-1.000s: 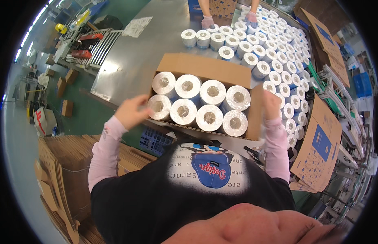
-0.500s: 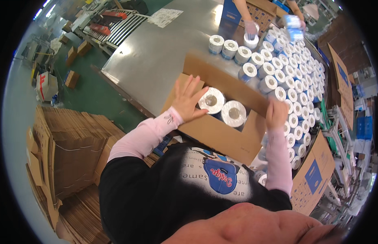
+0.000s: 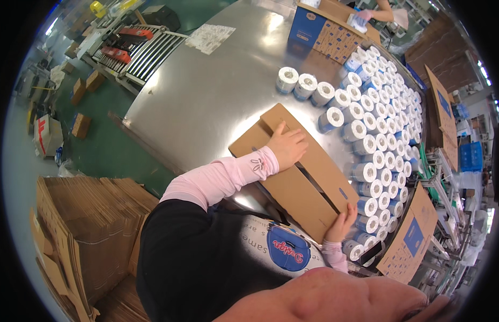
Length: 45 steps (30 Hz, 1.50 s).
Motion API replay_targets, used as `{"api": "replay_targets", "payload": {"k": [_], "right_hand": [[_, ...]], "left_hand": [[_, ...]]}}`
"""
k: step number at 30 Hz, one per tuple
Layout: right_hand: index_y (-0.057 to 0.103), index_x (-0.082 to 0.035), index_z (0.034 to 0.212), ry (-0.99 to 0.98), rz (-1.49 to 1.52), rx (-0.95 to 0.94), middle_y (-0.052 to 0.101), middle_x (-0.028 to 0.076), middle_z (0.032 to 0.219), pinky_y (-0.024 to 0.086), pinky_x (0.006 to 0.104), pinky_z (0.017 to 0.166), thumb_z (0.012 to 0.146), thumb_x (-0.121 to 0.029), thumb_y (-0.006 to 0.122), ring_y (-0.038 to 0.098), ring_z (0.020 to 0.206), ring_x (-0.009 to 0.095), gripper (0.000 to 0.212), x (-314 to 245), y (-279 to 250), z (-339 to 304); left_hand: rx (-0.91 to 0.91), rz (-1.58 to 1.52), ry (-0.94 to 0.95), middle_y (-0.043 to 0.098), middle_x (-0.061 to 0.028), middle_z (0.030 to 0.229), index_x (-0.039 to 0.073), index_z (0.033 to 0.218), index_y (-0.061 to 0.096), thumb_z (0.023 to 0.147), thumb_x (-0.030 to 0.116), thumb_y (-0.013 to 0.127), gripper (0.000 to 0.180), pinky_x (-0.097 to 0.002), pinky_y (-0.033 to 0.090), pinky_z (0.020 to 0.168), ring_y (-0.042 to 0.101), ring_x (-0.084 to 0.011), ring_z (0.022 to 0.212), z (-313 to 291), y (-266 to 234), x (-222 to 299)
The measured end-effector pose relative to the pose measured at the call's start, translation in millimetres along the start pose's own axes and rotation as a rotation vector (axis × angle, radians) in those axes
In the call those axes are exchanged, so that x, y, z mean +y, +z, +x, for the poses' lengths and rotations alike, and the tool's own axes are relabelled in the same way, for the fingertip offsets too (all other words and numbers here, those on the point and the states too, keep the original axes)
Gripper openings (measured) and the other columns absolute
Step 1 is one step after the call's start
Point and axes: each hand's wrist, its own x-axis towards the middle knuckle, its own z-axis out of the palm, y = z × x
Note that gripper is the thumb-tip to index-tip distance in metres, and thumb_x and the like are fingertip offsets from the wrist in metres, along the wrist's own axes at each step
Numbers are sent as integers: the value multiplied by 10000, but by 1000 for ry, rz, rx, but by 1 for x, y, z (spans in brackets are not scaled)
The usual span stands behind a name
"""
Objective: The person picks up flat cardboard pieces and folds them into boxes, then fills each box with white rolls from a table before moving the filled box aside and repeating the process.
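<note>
A brown cardboard box (image 3: 300,198) sits at a slant before me on the near part of the metal table. Its long top flaps are folded down, with a narrow dark gap between them. My left hand (image 3: 288,148) lies across the flaps, fingers stretched out and pressing on them. At the box's near right end, my right hand (image 3: 342,224) grips the corner, with fingers along the end. The rolls inside are covered by the flaps. Closest to the box on the right stands a wrapped white roll (image 3: 331,119) with a blue lower part.
Many wrapped rolls (image 3: 378,142) crowd the right side of the metal table (image 3: 206,80). A blue and brown carton (image 3: 327,32) stands at the back, where another person's gloved hand (image 3: 362,17) holds something white. Stacked flat cardboard (image 3: 99,214) is at left, beyond it a roller conveyor (image 3: 147,56).
The box's raised flaps have come down over the two rolls, and the box is turned more steeply. My right hand moved down to its near end. The co-worker's hands moved back to the carton.
</note>
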Motion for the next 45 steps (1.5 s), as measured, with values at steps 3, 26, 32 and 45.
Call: {"api": "replay_targets", "payload": {"k": [3,26,32,45], "right_hand": [[393,45,1367,12,260,-20,274,213,1494,205,421,1143,940,-126,420,262,1390,328,460,-24,78,6],[630,-78,1160,303,-353,-228,630,181,1157,445,414,971,798,-223,614,571,1112,347,391,110,-26,21],[380,-152,1421,659,-1062,279,288,154,1506,339,562,1030,792,-327,709,232,1410,344,731,261,-268,85],[553,-173,1163,484,-1212,240,644,146,1004,525,459,763,901,-124,454,645,929,358,284,314,-410,71]], "left_hand": [[1,-127,182,528,-49,1338,167,1276,549,850,469,609,526,-663,223,1056,443,-223,1298,-14,-24,12],[-774,-5,-170,325,-113,1498,243,1427,389,804,230,665,681,-589,296,1068,289,-305,1394,-71,148,-25],[-1085,-326,47,537,-120,1324,141,1340,493,812,262,648,564,-406,396,1051,496,-312,1228,-129,184,76],[-1036,-292,-47,566,-141,1303,132,1340,508,877,300,586,499,-398,421,1027,534,-319,1195,-18,182,169]]}}
